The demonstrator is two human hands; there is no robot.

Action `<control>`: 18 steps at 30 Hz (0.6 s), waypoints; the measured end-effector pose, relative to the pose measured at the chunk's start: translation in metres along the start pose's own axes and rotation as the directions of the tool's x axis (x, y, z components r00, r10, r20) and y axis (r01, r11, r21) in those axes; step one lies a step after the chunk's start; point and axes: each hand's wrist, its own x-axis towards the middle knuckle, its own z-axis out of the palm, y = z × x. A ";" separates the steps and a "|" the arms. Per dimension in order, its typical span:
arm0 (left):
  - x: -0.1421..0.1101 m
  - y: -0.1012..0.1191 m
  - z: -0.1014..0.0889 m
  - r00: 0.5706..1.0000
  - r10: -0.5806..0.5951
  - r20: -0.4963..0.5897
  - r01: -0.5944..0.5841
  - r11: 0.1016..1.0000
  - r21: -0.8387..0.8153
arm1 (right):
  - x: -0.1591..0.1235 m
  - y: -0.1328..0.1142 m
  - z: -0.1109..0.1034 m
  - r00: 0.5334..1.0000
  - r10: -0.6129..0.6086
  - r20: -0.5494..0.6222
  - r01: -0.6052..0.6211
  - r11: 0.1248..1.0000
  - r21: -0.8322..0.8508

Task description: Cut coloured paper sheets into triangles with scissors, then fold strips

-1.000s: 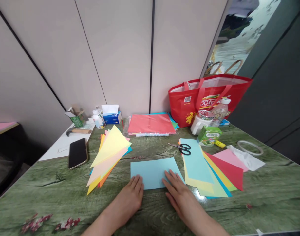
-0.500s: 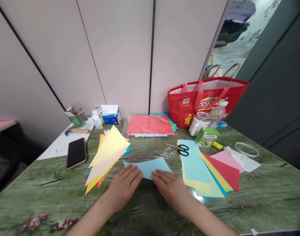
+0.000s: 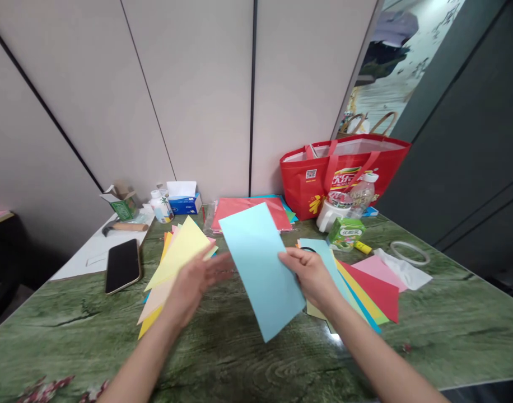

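A light blue sheet of paper (image 3: 260, 274) is held up tilted above the table, pinched at its right edge by my right hand (image 3: 309, 274). My left hand (image 3: 197, 285) is apart from the sheet on its left, fingers stretched and slightly blurred, holding nothing. Under and behind the left hand lies a fan of yellow, pink and orange paper (image 3: 178, 254). Beyond my right hand is another fan of coloured paper (image 3: 374, 291). My right hand and the raised sheet hide most of the scissors (image 3: 309, 249) there; part of a black handle shows.
At the back lie red sheets in a clear packet (image 3: 239, 210). A red bag (image 3: 302, 184), a white mug (image 3: 330, 215) and a green carton (image 3: 346, 234) stand back right. A phone (image 3: 122, 266), hammer (image 3: 128, 226) and blue tissue box (image 3: 185, 204) are at left.
The blue sheet, flat under both hands a second ago, has been lifted and turned more upright in my right hand. My left hand has let go and moved left. The view has shifted slightly.
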 end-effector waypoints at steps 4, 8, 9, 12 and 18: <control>0.002 -0.040 0.025 0.977 -0.211 -0.029 0.209 0.975 -0.074 | 0.015 0.032 0.024 1.000 0.017 0.015 -0.017 1.000 0.005; 0.012 -0.059 0.020 0.966 -0.194 -0.171 0.171 0.976 -0.138 | 0.022 0.050 0.032 0.993 0.005 0.115 -0.005 1.000 0.001; 0.014 -0.061 0.017 0.961 -0.192 -0.197 0.162 0.974 -0.156 | 0.022 0.053 0.032 0.989 0.003 0.145 -0.003 1.000 0.002; 0.017 -0.063 0.010 0.948 -0.199 -0.248 0.152 0.969 -0.196 | 0.022 0.061 0.031 0.979 0.003 0.206 -0.003 1.000 -0.004; 0.019 -0.060 0.002 0.944 -0.247 -0.217 0.205 0.959 -0.196 | 0.024 0.076 0.023 0.997 -0.020 0.077 0.025 0.998 -0.058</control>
